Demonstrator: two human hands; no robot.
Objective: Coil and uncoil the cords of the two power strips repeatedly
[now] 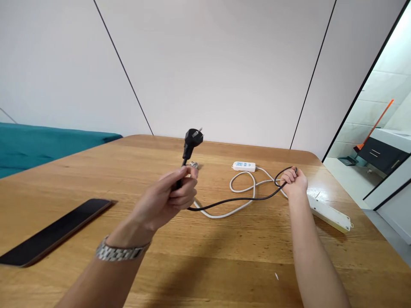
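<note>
My left hand (pixel 175 194) is closed round a black cable just below its plug (pixel 193 137), which points up with its metal prongs to the right. From there the black cable (pixel 231 200) sags across to my right hand (pixel 293 179), whose fingers are wrapped round it. A small white power strip (pixel 244 166) with blue sockets lies behind, and its white cord (pixel 224 216) loops beneath the black cable. Beside my right forearm rests a longer white power strip (pixel 330 213), partly hidden by the arm. A white plug (pixel 194 164) shows just behind my left hand.
The wooden table (pixel 224 265) reaches a pale wall panel. At the left lies a long flat black object (pixel 56 229), with a teal sofa (pixel 54 143) beyond the edge. A tiny white scrap (pixel 276 276) is near the front. An orange-handled broom (pixel 375 124) stands at the right.
</note>
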